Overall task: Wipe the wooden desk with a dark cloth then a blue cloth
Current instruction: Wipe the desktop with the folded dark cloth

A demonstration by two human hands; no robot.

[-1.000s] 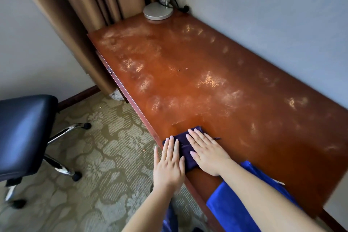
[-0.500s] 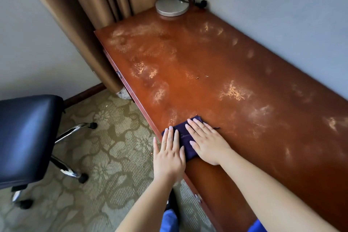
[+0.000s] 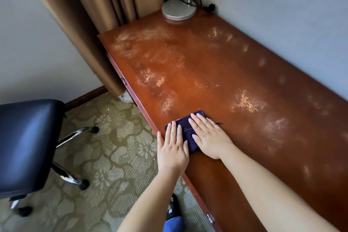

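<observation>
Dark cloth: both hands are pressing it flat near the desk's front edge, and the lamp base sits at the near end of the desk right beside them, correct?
Not quite. Both the left hand and right hand do press the dark cloth flat near the desk front edge, but the head view shows the lamp base at the far end, by the curtain, well away from the hands.

Soft daylight glares on the dusty desk [image 3: 216, 66]; wide-angle edges bend.
</observation>
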